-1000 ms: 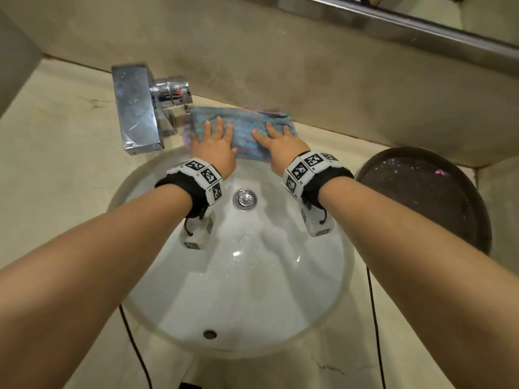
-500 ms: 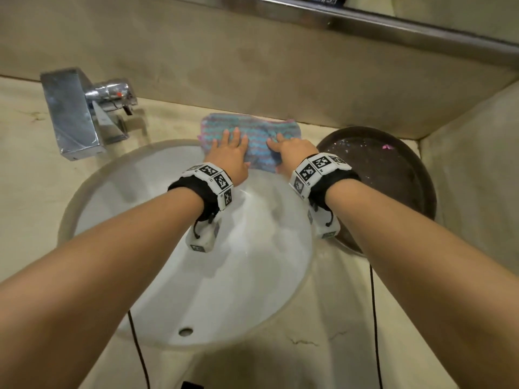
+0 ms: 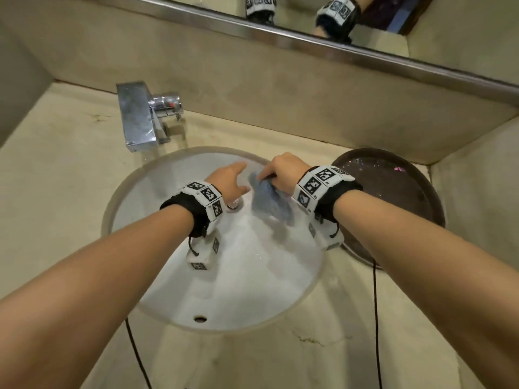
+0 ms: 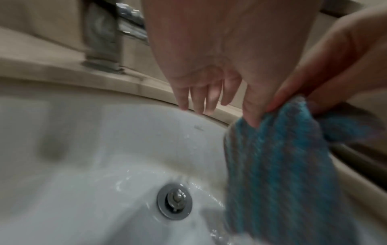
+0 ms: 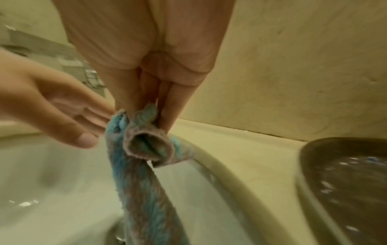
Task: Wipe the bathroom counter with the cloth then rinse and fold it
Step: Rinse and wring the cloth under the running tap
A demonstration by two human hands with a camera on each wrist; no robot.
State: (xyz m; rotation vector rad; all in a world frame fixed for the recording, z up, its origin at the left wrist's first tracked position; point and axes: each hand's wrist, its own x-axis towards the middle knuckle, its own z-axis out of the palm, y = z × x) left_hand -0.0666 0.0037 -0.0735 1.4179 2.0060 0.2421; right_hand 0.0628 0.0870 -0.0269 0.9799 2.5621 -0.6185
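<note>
**Both hands over the sink, one holding the cloth**

Right hand (image 3: 283, 172) pinches the top of the blue cloth (image 3: 269, 203) with its fingers (image 5: 173, 102) and thumb; the cloth hangs down bunched up into the white sink (image 3: 174, 276), on the right side of the bowl; its low end is near the drain (image 4: 175, 201). Left hand (image 3: 229, 179) is just beside the cloth with its fingers (image 4: 199, 97) straight and loose, holding nothing (its thumb seems to touch the cloth's top edge, but the blur makes that hard to tell). Both hands are above the far part of the bowl; the bowl looks wet. On the counter (image 3: 64, 197), the shiny tap (image 3: 139, 116) stands at the far left of the sink; a dark round tray (image 3: 398, 192) lies to the right, touching the sink's rim; a mirror (image 3: 365, 26) runs along the far wall.
</note>
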